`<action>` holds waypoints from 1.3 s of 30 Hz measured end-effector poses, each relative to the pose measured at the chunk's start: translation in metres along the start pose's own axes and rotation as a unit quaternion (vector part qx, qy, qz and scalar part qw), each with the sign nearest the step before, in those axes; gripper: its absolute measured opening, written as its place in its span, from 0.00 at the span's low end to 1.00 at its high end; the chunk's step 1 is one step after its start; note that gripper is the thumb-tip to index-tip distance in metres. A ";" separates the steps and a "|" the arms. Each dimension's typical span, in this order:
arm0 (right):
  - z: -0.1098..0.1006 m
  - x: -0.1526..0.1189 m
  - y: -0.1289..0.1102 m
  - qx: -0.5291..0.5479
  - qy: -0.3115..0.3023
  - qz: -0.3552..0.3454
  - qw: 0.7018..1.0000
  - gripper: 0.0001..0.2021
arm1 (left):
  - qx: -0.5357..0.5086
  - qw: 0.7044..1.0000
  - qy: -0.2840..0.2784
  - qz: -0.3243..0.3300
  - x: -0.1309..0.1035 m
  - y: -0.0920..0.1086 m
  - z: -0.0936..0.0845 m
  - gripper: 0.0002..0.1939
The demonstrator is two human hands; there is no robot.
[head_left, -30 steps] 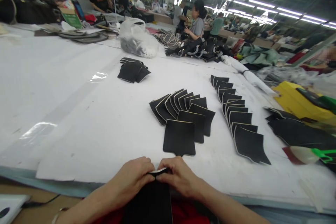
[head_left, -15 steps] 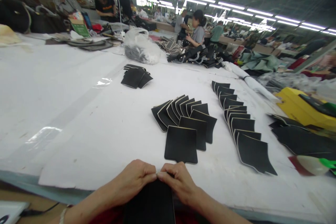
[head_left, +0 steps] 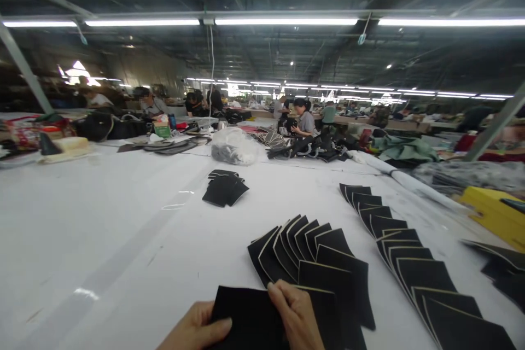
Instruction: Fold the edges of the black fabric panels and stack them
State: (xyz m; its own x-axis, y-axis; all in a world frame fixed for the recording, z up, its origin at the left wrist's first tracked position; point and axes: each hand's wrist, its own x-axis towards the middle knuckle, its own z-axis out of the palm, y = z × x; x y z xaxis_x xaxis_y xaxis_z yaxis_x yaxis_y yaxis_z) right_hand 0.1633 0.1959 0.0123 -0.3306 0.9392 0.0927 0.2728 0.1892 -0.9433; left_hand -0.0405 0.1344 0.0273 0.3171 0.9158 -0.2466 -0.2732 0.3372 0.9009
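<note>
A flat black panel that looks like leather is held up at the bottom of the view, its lower part cut off by the frame. My left hand grips its left edge, thumb lying on the face. At the upper right corner, my right hand pinches it between thumb and fingers. Just behind it, a fan of similar black panels with pale edges overlaps on the white table. To the right runs a long overlapping row of such panels.
Farther back lies a small black stack, then a clear plastic bag and a heap of black pieces. A yellow box and more black pieces sit at the right. Co-workers are in the background.
The camera has tilted up and levelled. My hands, earlier together at the panel's top edge, are now apart at its left edge and upper right corner, with the panel raised over the fan's near end.
</note>
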 end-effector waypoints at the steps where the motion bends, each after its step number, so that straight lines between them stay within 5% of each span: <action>1: 0.000 0.005 -0.001 0.007 -0.008 -0.001 1.000 0.27 | 0.007 1.000 0.021 -0.001 0.004 0.006 -0.005 0.24; 7: -0.013 0.020 -0.023 0.094 -0.092 -0.046 0.990 0.12 | 0.007 0.997 0.067 -0.037 0.013 0.033 -0.020 0.23; 22: -0.009 0.012 -0.031 0.083 -0.079 -0.029 0.993 0.04 | -0.025 0.991 0.113 -0.071 -0.006 0.020 -0.006 0.25; 30: -0.010 -0.017 -0.020 0.054 -0.174 0.013 0.983 0.02 | 0.207 0.975 0.072 -0.036 -0.018 0.017 -0.015 0.18; 39: -0.013 -0.034 -0.002 0.034 -0.160 0.037 0.986 0.02 | 0.324 0.942 0.086 -0.007 -0.023 0.018 0.006 0.12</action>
State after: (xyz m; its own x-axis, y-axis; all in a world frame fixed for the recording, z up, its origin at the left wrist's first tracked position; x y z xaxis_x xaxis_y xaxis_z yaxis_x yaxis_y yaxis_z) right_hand 0.1860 0.1672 0.0151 -0.5832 0.8092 -0.0713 0.2484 0.0941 -0.9641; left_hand -0.0469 0.1181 0.0510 0.1502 0.9528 -0.2639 0.3596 0.1960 0.9123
